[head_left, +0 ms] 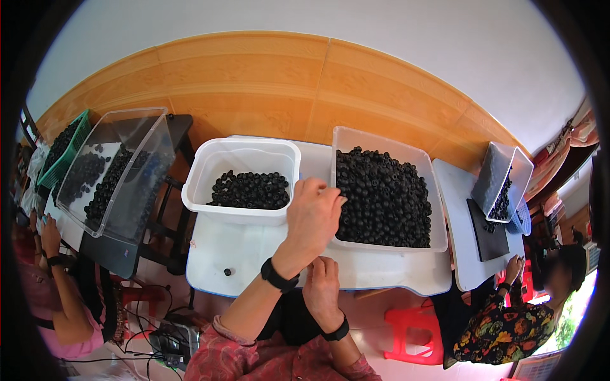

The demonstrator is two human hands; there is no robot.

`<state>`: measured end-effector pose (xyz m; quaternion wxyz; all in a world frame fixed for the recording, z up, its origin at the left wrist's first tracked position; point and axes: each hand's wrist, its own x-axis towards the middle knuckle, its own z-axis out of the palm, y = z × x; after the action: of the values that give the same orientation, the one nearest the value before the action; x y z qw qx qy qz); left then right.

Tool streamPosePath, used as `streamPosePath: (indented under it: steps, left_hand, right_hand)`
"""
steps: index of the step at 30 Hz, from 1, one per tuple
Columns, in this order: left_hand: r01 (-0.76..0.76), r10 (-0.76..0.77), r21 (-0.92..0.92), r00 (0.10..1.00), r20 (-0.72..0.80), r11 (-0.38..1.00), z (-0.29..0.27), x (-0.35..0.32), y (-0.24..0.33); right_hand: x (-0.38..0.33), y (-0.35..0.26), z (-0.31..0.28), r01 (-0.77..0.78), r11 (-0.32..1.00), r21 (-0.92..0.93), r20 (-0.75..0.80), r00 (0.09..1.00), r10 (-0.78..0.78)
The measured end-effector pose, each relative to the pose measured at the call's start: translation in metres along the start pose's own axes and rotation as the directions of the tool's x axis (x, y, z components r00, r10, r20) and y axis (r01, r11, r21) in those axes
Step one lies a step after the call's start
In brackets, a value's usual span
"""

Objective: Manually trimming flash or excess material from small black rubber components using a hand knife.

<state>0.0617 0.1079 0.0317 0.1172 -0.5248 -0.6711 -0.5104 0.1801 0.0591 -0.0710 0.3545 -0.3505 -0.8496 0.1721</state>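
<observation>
My left hand (pixel 312 214) is above the table between two bins, with its fingers curled together near the left wall of the right bin. Whatever is in those fingers is hidden. Just below it, at the table's front edge, my right hand (pixel 322 287) is closed too, and its grip cannot be made out. The clear plastic bin (pixel 389 246) on the right holds a high heap of small round black parts (pixel 384 197). Fewer similar black parts (pixel 249 190) lie in the white tub (pixel 244 216) on the left. One loose black part (pixel 227 272) rests on the white table (pixel 267 260).
At the left, a clear bin (pixel 95 225) and a green basket (pixel 79 143) stand near a co-worker's hand (pixel 49 236). To the right, a tipped bin (pixel 502 184) spills black parts beside another person (pixel 508 317). A red stool (pixel 413 333) and cables (pixel 136 324) are below.
</observation>
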Motion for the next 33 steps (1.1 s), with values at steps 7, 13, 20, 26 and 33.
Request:
streamPosePath:
  steps: [7, 13, 20, 26, 33]
  left_hand:
    - [0.041, -0.097, 0.199, 0.955, 0.282, 0.979, 0.03, 0.019, 0.001]
    - [0.027, -0.08, 0.208, 0.966, 0.248, 0.978, 0.038, 0.022, 0.0]
    - [-0.022, -0.003, 0.174, 0.99, 0.139, 0.985, 0.035, 0.016, -0.002]
    - [0.206, -0.186, -0.428, 0.979, 0.087, 0.88, -0.001, -0.016, 0.004]
    - [0.615, -0.465, -0.774, 0.647, 0.605, -0.152, -0.059, -0.071, 0.006]
  right_hand:
    - [-0.016, -0.002, -0.017, -0.225, 0.925, 0.305, 0.105, 0.974, 0.202]
    - [-0.02, -0.005, -0.019, -0.28, 0.891, 0.357, 0.145, 0.959, 0.244]
    - [-0.021, -0.014, -0.026, -0.208, 0.914, 0.349, 0.088, 0.978, 0.189]
    - [-0.034, -0.001, -0.019, -0.373, 0.802, 0.467, 0.2, 0.928, 0.315]
    - [-0.035, -0.01, -0.033, -0.504, 0.606, 0.616, 0.33, 0.863, 0.382]
